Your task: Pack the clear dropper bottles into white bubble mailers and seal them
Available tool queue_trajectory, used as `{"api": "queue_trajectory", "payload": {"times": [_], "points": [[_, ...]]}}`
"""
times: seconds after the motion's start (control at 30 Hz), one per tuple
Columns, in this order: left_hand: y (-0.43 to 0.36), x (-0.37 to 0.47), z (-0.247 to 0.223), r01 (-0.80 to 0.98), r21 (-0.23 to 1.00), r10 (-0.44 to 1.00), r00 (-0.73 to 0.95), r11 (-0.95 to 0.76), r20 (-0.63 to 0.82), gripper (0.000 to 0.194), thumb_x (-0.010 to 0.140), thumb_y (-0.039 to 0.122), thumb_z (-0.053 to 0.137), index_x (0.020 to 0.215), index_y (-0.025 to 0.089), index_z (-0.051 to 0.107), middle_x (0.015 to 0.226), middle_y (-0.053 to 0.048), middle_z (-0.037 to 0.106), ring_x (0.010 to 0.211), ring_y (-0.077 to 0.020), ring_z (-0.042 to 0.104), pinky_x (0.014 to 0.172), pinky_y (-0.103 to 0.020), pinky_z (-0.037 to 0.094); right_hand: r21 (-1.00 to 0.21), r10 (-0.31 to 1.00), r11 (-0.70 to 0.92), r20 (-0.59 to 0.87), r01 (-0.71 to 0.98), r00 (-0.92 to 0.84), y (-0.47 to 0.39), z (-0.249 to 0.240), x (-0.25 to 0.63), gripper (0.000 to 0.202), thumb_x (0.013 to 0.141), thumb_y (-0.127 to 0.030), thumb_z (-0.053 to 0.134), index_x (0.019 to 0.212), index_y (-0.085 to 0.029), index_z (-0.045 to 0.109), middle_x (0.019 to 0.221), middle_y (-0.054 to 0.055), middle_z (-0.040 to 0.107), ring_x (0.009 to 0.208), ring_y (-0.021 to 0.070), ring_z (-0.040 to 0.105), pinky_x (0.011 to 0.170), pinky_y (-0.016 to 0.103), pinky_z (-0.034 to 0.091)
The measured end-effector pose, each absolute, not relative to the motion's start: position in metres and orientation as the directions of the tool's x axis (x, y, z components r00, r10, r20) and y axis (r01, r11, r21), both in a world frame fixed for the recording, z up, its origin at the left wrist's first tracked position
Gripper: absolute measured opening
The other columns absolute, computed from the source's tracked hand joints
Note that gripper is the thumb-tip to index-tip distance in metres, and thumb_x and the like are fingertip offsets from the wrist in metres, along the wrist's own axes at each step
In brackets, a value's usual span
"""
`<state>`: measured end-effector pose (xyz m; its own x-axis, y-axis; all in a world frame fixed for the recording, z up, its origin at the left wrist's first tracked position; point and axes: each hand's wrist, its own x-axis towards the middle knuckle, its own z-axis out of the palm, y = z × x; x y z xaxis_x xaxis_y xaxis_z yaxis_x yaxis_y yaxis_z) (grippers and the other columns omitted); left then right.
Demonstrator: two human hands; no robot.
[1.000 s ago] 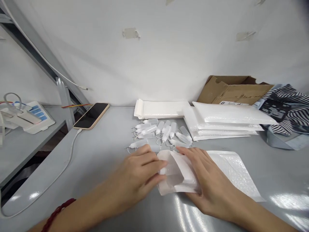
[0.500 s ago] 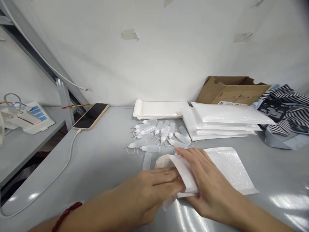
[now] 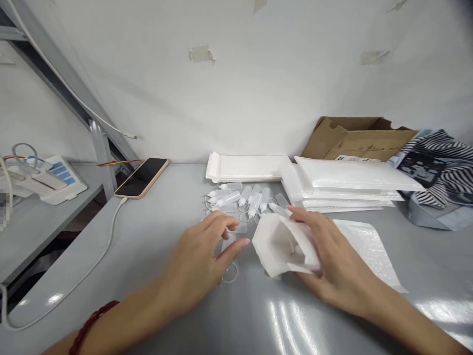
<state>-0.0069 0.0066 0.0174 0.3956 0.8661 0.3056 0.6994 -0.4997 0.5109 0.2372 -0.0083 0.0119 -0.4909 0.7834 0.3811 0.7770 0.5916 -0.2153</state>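
Note:
My right hand (image 3: 330,251) is wrapped round a white bubble mailer (image 3: 268,241), whose mouth gapes toward the left. Something small and pale shows inside it, too dim to name. To the left, my left hand (image 3: 210,246) holds nothing, its thumb and fingers apart. It hovers beside a small clear squeeze bottle (image 3: 228,242), partly hidden by the fingers, with a cap loop below it on the table. Behind both hands lies a loose heap of similar bottles (image 3: 254,203) with thin needle tips and tethered caps.
Another mailer (image 3: 369,246) lies flat behind my right hand. Farther back are a stack of mailers (image 3: 354,173), a narrower white stack (image 3: 251,166), a cardboard box (image 3: 369,143) and striped cloth (image 3: 439,170). At left, a phone (image 3: 142,177) charges on a white cable (image 3: 107,241).
My left hand has come out of the mailer's mouth and moved left, its fingers now apart. My right hand still grips the mailer, shifted slightly right, with its opening now wide.

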Motion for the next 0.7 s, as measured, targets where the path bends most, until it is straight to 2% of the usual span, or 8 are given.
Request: {"api": "queue_trajectory", "payload": {"times": [0.07,0.1,0.2,0.3,0.43,0.57,0.7], "points": [[0.013,-0.011,0.016,0.813,0.487,0.927,0.374,-0.318,-0.019,0.028,0.086,0.045,0.054,0.087,0.018,0.059,0.072,-0.001,0.063,0.06,-0.0168,0.058,0.05,-0.027,0.042,-0.208,0.803,0.555,0.386,0.806,-0.453,-0.004,0.013,0.241,0.063,0.08,-0.029,0.051,0.136,-0.016,0.023,0.122,0.019,0.052,0.107,0.0331,0.053,0.082,0.049,0.047],[0.014,-0.012,0.015,0.842,0.464,0.918,0.374,-0.276,-0.132,0.029,0.085,0.047,0.053,0.081,0.018,0.058,0.068,0.0,0.061,0.058,-0.0171,0.056,0.048,-0.026,0.037,-0.206,0.809,0.543,0.388,0.814,-0.442,-0.003,0.013,0.242,0.063,0.081,-0.03,0.051,0.136,-0.017,0.023,0.121,0.019,0.052,0.106,0.0331,0.054,0.081,0.049,0.048],[0.015,-0.015,0.016,0.853,0.471,0.882,0.385,-0.227,-0.273,0.026,0.082,0.04,0.054,0.068,0.018,0.053,0.064,0.001,0.059,0.059,-0.0167,0.054,0.049,-0.025,0.033,-0.202,0.812,0.54,0.381,0.817,-0.442,-0.002,0.012,0.243,0.064,0.081,-0.032,0.05,0.136,-0.018,0.022,0.121,0.019,0.053,0.106,0.0336,0.055,0.081,0.05,0.048],[0.015,-0.014,0.028,0.77,0.615,0.864,0.418,-0.171,-0.282,0.023,0.083,0.037,0.053,0.07,0.018,0.053,0.065,0.002,0.059,0.061,-0.0146,0.054,0.052,-0.023,0.036,-0.203,0.805,0.558,0.365,0.805,-0.467,-0.004,0.009,0.241,0.065,0.08,-0.029,0.051,0.137,-0.017,0.023,0.122,0.019,0.053,0.108,0.0342,0.054,0.082,0.051,0.047],[0.014,-0.012,0.041,0.609,0.776,0.841,0.499,-0.166,-0.212,0.029,0.089,0.046,0.047,0.094,0.021,0.059,0.066,0.004,0.057,0.057,-0.0117,0.052,0.051,-0.021,0.037,-0.239,0.802,0.581,0.331,0.778,-0.498,-0.006,0.006,0.237,0.071,0.076,-0.023,0.053,0.139,-0.018,0.021,0.125,0.018,0.052,0.11,0.0331,0.052,0.084,0.051,0.046],[0.006,-0.009,0.032,0.54,0.745,0.827,0.562,-0.392,0.028,0.025,0.091,0.037,0.051,0.11,0.025,0.061,0.078,0.003,0.061,0.062,-0.0108,0.052,0.059,-0.022,0.041,-0.235,0.779,0.619,0.31,0.75,-0.546,-0.012,0.004,0.228,0.07,0.075,-0.022,0.054,0.137,-0.014,0.023,0.125,0.019,0.051,0.109,0.0326,0.051,0.086,0.052,0.045],[-0.003,-0.004,0.022,0.46,0.72,0.737,0.667,-0.519,0.105,0.028,0.092,0.026,0.052,0.12,0.024,0.057,0.087,0.001,0.064,0.069,-0.0107,0.056,0.067,-0.021,0.045,-0.238,0.763,0.642,0.296,0.729,-0.575,-0.017,0.004,0.223,0.07,0.075,-0.022,0.054,0.137,-0.012,0.023,0.123,0.018,0.052,0.107,0.0318,0.05,0.085,0.052,0.046]]}}
